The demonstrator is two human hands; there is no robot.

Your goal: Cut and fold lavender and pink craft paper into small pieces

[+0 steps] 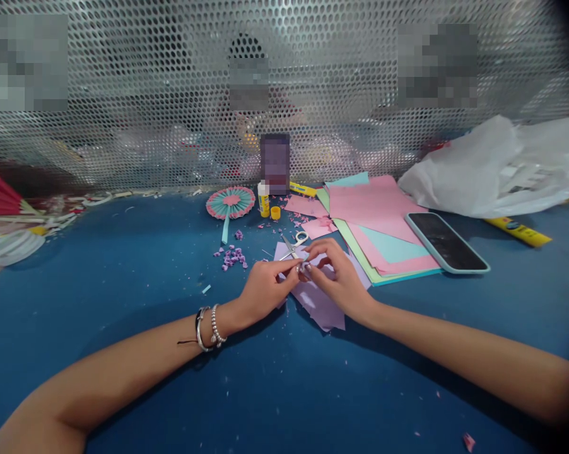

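Note:
My left hand [269,285] and my right hand [337,277] meet with fingertips pinched around a small piece of purple paper [305,267]. Its exact shape is mostly hidden by the fingers. Beneath both hands lies a sheet of purple paper [320,306] with cut edges. Scissors with white handles [301,238] rest just beyond the fingertips, blades pointing left and partly covered. Left of them sits a small heap of crumpled purple paper bits [233,257]. A pink and blue pleated paper fan [231,203] on a stick lies farther back.
A glue stick [263,202] stands uncapped beside its yellow cap [275,213]. Stacked coloured paper [383,202] lies right of centre, with a phone [448,243] on its edge. Behind are a white plastic bag [497,167], a yellow tube [518,232] and a perforated metal panel [171,94].

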